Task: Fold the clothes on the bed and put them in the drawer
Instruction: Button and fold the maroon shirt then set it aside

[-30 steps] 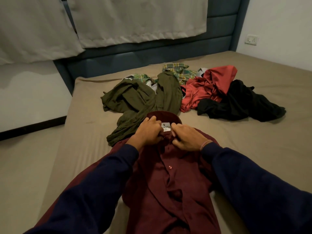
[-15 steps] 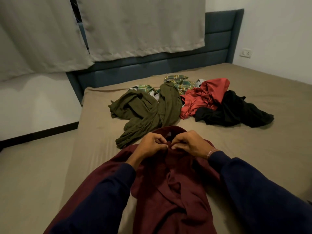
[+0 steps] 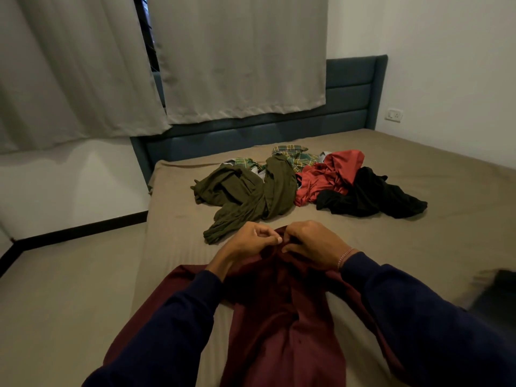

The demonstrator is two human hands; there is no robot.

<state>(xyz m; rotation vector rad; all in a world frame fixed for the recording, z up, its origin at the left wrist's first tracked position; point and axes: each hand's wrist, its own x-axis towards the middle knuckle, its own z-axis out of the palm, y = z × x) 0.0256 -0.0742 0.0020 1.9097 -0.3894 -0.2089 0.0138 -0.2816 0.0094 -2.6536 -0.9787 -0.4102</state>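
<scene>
- Dark maroon button-front shirt [image 3: 282, 325] lies front-up on the near part of the bed with the taupe fitted sheet [image 3: 446, 219]; its collar end points away from the wearer, toward the clothes pile.
- Left hand [image 3: 251, 243]: fingers curled, thumb and forefinger pinching the maroon fabric at the collar.
- Right hand [image 3: 312, 243]: fingers curled over the collar from the other side, gripping the same fabric; the two hands almost touch at the fingertips. Thin pink bracelet [image 3: 344, 256] on this wrist.
- Both arms in dark navy sleeves [image 3: 173, 328].
- Beyond the hands, unfolded: crumpled olive-green garment [image 3: 251, 191], nearest the collar; green-and-yellow plaid cloth [image 3: 296, 156] partly under it; rumpled red garment [image 3: 326, 174]; black garment [image 3: 368, 195] lying against the red one.
- Blue-grey padded headboard [image 3: 349, 88] at far end, pale grey curtains [image 3: 237, 57] hanging over it; white wall socket [image 3: 394, 115] to the right.
- Dark blurred object [image 3: 499, 297] at right edge; cannot identify.
</scene>
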